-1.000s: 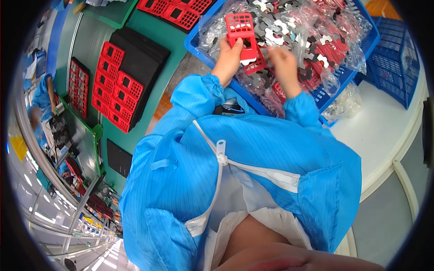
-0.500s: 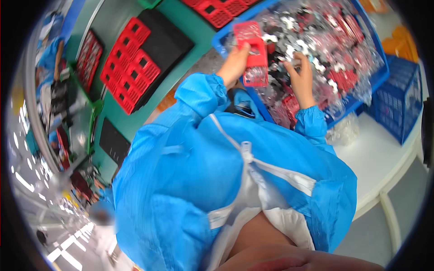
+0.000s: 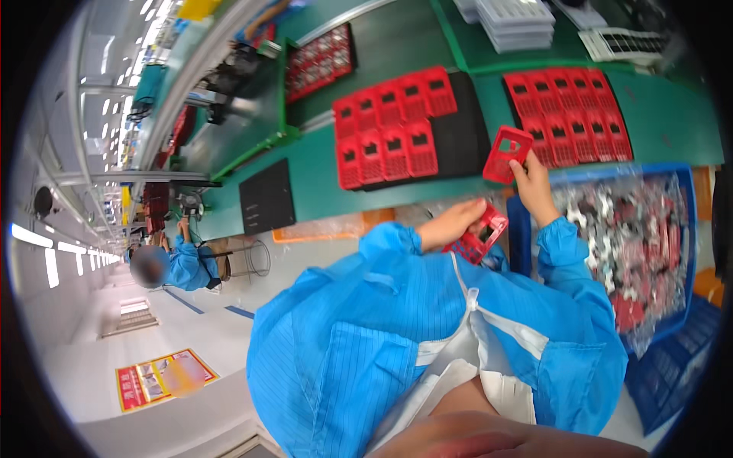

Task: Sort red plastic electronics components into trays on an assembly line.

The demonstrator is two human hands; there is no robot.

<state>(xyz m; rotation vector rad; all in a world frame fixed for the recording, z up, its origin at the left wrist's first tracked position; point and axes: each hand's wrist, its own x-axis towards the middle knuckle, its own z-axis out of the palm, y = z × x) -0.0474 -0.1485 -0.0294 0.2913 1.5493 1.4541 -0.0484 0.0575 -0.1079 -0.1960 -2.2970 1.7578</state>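
Observation:
My right hand [image 3: 537, 191] is closed on the lower edge of a flat red plastic casing [image 3: 500, 166] with a cut-out. It holds the casing in the air at the bench's front edge. Lower and to the left, my left hand [image 3: 456, 224] grips another red casing [image 3: 475, 248], tilted; fingers hide part of it, and whether more than one is there I cannot tell. Two rows of red casings [image 3: 393, 103] lie on a black mat [image 3: 467, 126] ahead, the nearer row shorter. More red casings [image 3: 569, 114] lie in rows farther right.
A blue bin [image 3: 692, 229] of bagged red, white and black parts stands at my right, above a blue crate [image 3: 672, 374]. The green bench [image 3: 305, 179] carries a black board [image 3: 267, 197] and stacked white trays [image 3: 515, 30]. A person [image 3: 187, 263] sits far left.
My view has swung to the right along the bench. My right hand has left the parts in the bin and now holds a red casing. My left hand still holds red plastic, now lower.

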